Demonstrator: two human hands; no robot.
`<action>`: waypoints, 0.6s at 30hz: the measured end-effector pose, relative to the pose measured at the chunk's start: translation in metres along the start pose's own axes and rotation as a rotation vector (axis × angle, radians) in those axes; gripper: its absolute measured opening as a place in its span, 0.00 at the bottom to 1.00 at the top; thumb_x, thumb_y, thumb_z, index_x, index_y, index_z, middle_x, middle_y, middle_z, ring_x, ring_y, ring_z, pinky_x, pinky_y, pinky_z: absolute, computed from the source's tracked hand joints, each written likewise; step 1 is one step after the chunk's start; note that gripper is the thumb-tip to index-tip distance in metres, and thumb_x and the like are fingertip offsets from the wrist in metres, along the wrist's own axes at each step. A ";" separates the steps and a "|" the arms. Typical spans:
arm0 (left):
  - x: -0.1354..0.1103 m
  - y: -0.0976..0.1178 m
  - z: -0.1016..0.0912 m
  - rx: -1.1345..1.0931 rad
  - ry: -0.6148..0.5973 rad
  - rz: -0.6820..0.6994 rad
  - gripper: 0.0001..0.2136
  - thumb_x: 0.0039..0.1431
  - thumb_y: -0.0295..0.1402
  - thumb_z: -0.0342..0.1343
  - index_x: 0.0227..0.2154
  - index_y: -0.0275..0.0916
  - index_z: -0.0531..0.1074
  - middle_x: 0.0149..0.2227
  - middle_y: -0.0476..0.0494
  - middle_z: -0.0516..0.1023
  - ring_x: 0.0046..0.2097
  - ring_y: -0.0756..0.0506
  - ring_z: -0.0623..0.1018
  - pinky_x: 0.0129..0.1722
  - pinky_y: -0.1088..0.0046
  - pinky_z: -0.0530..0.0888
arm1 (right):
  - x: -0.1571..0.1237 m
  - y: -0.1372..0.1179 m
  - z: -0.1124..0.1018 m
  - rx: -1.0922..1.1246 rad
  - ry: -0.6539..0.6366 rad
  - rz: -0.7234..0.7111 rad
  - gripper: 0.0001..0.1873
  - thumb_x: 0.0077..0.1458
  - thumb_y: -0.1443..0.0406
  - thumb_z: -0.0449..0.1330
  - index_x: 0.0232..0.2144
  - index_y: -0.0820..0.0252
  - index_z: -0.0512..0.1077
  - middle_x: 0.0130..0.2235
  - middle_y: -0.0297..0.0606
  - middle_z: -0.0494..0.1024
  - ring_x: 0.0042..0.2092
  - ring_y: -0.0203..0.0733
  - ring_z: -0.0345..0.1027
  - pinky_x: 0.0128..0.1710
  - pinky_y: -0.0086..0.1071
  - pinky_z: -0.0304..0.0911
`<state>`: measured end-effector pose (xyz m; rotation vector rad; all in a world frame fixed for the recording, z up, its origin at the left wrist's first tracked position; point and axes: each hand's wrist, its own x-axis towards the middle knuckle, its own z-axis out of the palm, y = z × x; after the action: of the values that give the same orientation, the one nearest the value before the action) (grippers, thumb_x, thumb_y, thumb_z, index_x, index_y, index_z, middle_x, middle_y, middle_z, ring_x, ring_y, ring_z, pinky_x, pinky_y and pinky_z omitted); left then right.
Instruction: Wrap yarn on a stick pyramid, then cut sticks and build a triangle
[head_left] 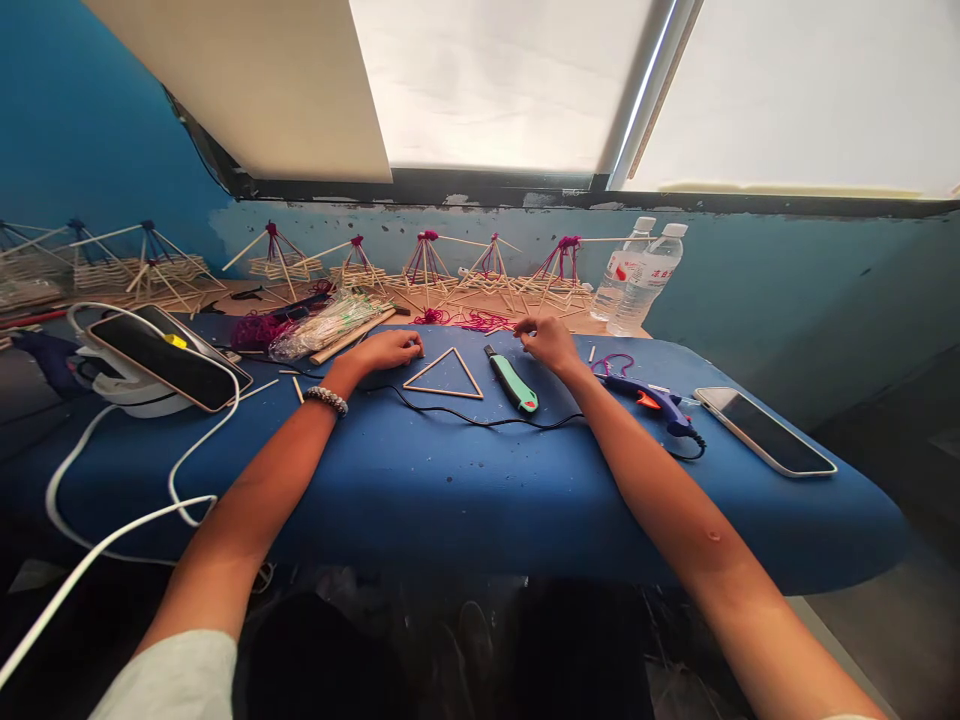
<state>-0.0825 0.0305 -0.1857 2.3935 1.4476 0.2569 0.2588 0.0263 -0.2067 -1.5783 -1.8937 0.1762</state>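
"Where are you sitting?"

"At a long blue padded board (450,490) against a teal wall (787,290), under a window (502,90) with pale blinds. Stick frames (426,270) bound with magenta yarn (568,245) stand in a row beyond the board."

"And the piece between your hands?"

"A flat triangle of thin wooden sticks (442,392) lying on the board, just left of a mint-green utility knife (511,380). A purple hot glue gun (651,400) lies further right. The triangle's tip points away from me. Its base is nearest me and runs almost straight across my view, dipping slightly to the right."

"Your fingers?"

"My left hand (386,352) is curled, fingers close together, just left of the triangle. My right hand (551,345) pinches narrowly above the knife. I can't tell whether either holds anything."
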 end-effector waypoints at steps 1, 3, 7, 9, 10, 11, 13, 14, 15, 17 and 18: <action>0.000 0.000 0.000 0.000 0.001 0.000 0.17 0.58 0.44 0.49 0.41 0.39 0.76 0.35 0.42 0.80 0.35 0.43 0.77 0.33 0.71 0.67 | 0.000 0.000 0.000 0.000 0.002 -0.002 0.17 0.56 0.74 0.59 0.42 0.61 0.84 0.42 0.40 0.87 0.36 0.41 0.81 0.42 0.30 0.69; 0.000 -0.001 0.000 0.001 0.002 0.001 0.17 0.58 0.44 0.50 0.41 0.39 0.76 0.35 0.42 0.80 0.34 0.43 0.76 0.33 0.71 0.67 | 0.000 0.000 -0.001 0.001 0.005 -0.003 0.17 0.56 0.74 0.59 0.42 0.61 0.84 0.41 0.40 0.87 0.37 0.41 0.81 0.42 0.30 0.69; 0.000 -0.001 0.000 0.001 -0.002 0.003 0.16 0.58 0.43 0.49 0.41 0.40 0.76 0.34 0.43 0.80 0.34 0.43 0.76 0.33 0.71 0.67 | 0.000 -0.001 -0.001 0.007 -0.009 -0.011 0.14 0.55 0.72 0.60 0.40 0.62 0.85 0.39 0.41 0.87 0.37 0.42 0.81 0.40 0.30 0.68; 0.000 -0.001 0.000 0.000 -0.001 0.005 0.16 0.58 0.43 0.50 0.41 0.40 0.76 0.34 0.43 0.80 0.34 0.43 0.76 0.32 0.71 0.66 | 0.000 -0.002 0.000 0.008 -0.013 -0.017 0.14 0.55 0.73 0.60 0.39 0.62 0.85 0.38 0.41 0.87 0.38 0.43 0.80 0.40 0.30 0.68; 0.000 -0.001 0.000 -0.001 0.001 0.005 0.16 0.58 0.43 0.50 0.41 0.40 0.76 0.34 0.43 0.80 0.34 0.43 0.76 0.32 0.71 0.66 | -0.001 -0.002 0.000 0.008 -0.013 -0.019 0.14 0.55 0.73 0.60 0.39 0.62 0.85 0.38 0.41 0.87 0.38 0.43 0.80 0.40 0.30 0.68; 0.000 -0.002 0.001 -0.002 0.002 0.006 0.16 0.58 0.43 0.50 0.41 0.40 0.76 0.34 0.43 0.80 0.34 0.43 0.76 0.32 0.71 0.66 | -0.001 -0.002 0.000 0.007 -0.011 -0.021 0.14 0.55 0.73 0.60 0.39 0.62 0.85 0.38 0.42 0.87 0.39 0.43 0.80 0.40 0.30 0.68; 0.000 -0.002 0.001 -0.004 0.003 0.007 0.16 0.58 0.43 0.49 0.41 0.40 0.76 0.35 0.43 0.80 0.34 0.43 0.76 0.32 0.71 0.66 | -0.001 -0.002 -0.001 0.005 -0.005 -0.024 0.15 0.54 0.73 0.60 0.39 0.62 0.85 0.39 0.42 0.87 0.40 0.44 0.80 0.41 0.30 0.67; 0.000 -0.002 0.001 -0.004 0.002 0.007 0.17 0.58 0.43 0.49 0.41 0.40 0.76 0.35 0.43 0.80 0.34 0.43 0.76 0.32 0.71 0.67 | -0.001 -0.002 -0.001 0.006 -0.001 -0.025 0.15 0.54 0.73 0.60 0.39 0.62 0.84 0.39 0.42 0.87 0.40 0.44 0.80 0.41 0.30 0.67; 0.000 -0.002 0.001 -0.004 0.002 0.007 0.17 0.58 0.43 0.49 0.41 0.40 0.76 0.35 0.43 0.80 0.34 0.43 0.76 0.32 0.71 0.67 | -0.001 -0.002 -0.001 0.006 0.002 -0.026 0.15 0.54 0.73 0.60 0.39 0.62 0.84 0.40 0.42 0.87 0.41 0.43 0.80 0.42 0.30 0.67; 0.000 -0.003 0.001 -0.004 0.004 0.006 0.17 0.58 0.44 0.49 0.41 0.40 0.76 0.35 0.43 0.81 0.34 0.43 0.76 0.33 0.71 0.67 | -0.001 -0.002 -0.001 0.008 0.008 -0.027 0.15 0.54 0.73 0.60 0.39 0.61 0.84 0.40 0.41 0.87 0.41 0.43 0.80 0.42 0.30 0.67; 0.001 -0.003 0.001 -0.004 0.006 0.006 0.17 0.58 0.44 0.50 0.41 0.40 0.76 0.35 0.43 0.81 0.35 0.43 0.77 0.32 0.71 0.67 | -0.001 -0.002 -0.001 0.009 0.010 -0.027 0.15 0.53 0.73 0.60 0.39 0.61 0.84 0.40 0.41 0.87 0.41 0.43 0.80 0.42 0.30 0.67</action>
<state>-0.0841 0.0319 -0.1876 2.3966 1.4411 0.2678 0.2573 0.0245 -0.2054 -1.5439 -1.9029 0.1644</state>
